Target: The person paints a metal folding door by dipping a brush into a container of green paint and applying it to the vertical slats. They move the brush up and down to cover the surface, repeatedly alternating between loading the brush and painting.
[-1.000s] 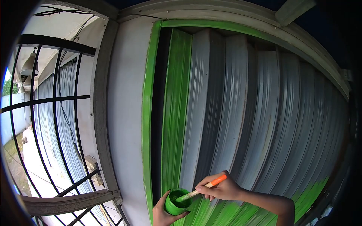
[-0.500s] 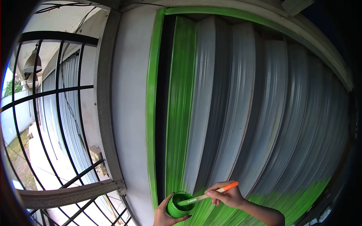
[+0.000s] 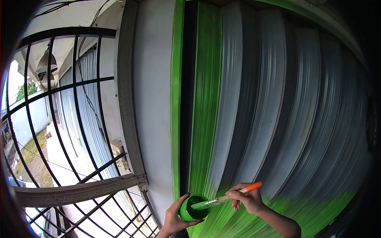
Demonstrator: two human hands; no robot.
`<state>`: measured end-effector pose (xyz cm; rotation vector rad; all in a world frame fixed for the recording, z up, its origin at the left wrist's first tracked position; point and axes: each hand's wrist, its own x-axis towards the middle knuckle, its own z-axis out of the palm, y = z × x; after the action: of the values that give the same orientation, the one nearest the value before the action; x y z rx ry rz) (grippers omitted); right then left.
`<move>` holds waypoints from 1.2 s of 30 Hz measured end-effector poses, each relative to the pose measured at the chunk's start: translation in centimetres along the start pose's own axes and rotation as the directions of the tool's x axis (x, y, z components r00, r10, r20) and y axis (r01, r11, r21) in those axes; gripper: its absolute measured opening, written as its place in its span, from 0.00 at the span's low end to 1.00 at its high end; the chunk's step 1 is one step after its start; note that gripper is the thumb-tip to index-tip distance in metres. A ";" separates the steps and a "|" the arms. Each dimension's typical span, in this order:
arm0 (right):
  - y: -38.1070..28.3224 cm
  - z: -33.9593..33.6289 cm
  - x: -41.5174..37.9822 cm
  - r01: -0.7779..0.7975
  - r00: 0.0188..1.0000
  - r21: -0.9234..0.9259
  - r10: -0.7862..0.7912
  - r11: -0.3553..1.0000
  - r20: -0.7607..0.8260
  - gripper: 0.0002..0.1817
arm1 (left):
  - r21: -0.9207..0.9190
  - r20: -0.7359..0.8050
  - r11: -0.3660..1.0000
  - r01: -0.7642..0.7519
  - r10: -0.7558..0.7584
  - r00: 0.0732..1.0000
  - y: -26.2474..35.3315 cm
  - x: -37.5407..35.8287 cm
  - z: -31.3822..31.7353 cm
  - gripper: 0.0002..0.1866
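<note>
At the bottom centre, my left hand (image 3: 174, 219) is wrapped round a small green paint container (image 3: 185, 213), whose open top faces the camera. My right hand (image 3: 247, 199) grips a paintbrush (image 3: 221, 199) with an orange-tipped handle, pointing down to the left. Its green-coated bristles are inside the mouth of the container. Behind both hands stands a folded metal shutter (image 3: 268, 91), grey over most of its upper part and green along the bottom. One full-height panel (image 3: 207, 91) at its left side is green.
A green frame strip (image 3: 177, 99) runs beside a pale wall (image 3: 152, 99). To the left is a black barred grille (image 3: 75, 85) with a grey beam (image 3: 83, 191) across it. Beyond it hang lamps (image 3: 47, 63).
The view has shifted, so the wall, grille and shutter appear further right and higher. Both hands still hold the container and the brush, with the bristles inside the container.
</note>
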<state>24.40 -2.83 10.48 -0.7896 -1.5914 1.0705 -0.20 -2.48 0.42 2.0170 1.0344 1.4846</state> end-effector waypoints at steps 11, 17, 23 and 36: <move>1.2 -0.6 -2.2 0.016 1.000 0.078 -0.016 0.997 0.008 0.09 | -0.004 0.022 1.000 -0.008 0.008 1.000 0.4 -1.2 0.2 0.49; 0.3 -0.3 -2.4 0.010 0.996 -0.109 0.000 0.994 0.095 0.10 | 0.017 0.042 1.000 -0.012 0.012 0.999 0.7 -1.7 0.6 0.48; -1.0 1.4 -1.1 0.187 0.961 -0.430 -0.074 0.883 0.265 0.07 | 0.127 0.078 0.981 -0.149 0.139 0.987 -0.5 -2.0 0.8 0.46; 1.2 4.6 -0.1 0.391 0.880 -0.506 -0.152 0.768 0.449 0.06 | 0.184 0.118 0.948 -0.260 0.241 0.963 -1.8 -2.3 0.7 0.45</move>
<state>20.00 -3.59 8.98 -0.7236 -2.3611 0.5164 -0.50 -3.05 -2.54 2.4120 0.9475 1.4389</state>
